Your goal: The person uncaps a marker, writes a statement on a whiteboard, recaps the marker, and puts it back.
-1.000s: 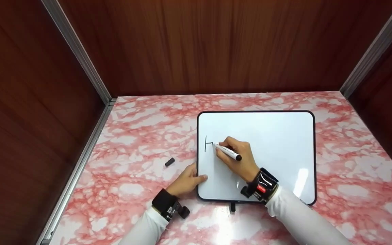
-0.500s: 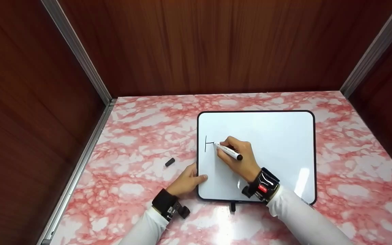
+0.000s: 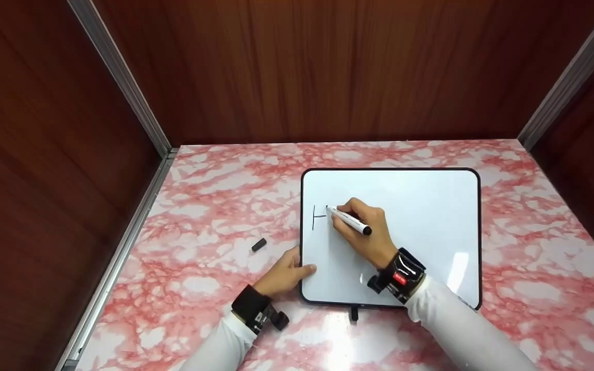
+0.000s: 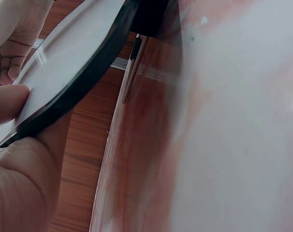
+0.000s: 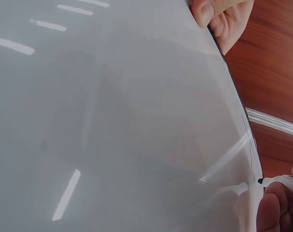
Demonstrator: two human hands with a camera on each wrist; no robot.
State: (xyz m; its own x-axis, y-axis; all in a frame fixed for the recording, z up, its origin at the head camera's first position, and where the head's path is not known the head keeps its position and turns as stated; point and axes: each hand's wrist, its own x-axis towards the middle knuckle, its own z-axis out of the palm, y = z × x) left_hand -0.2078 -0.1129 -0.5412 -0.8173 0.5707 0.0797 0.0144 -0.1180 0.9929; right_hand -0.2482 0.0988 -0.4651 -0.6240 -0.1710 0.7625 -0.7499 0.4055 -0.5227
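Note:
A whiteboard point(image 3: 405, 196) with a black frame is propped up over the table. My left hand point(image 3: 284, 273) grips its left edge, thumb on the white face and the other fingers behind, as the left wrist view also shows of the board's dark rim point(image 4: 83, 89). In my right hand point(image 3: 366, 232) is a white marker point(image 3: 348, 220) with a black end, pinched near its tip. The marker's dark nib point(image 5: 260, 181) is at the board's surface in the right wrist view. Black strokes point(image 3: 318, 216), an upright line with a short crossbar, stand left of the nib.
A black marker cap point(image 3: 259, 245) lies on the red-and-white marbled table point(image 3: 199, 226), left of the board. Below the board's lower edge a short black support point(image 3: 354, 313) sticks out. Brown wood-grain panels point(image 3: 317, 72) enclose the table at the back and sides.
My right hand has raised the marker, its nib going from the crossbar's right end to a spot slightly higher. The crossbar has grown a little longer. My left hand keeps its hold.

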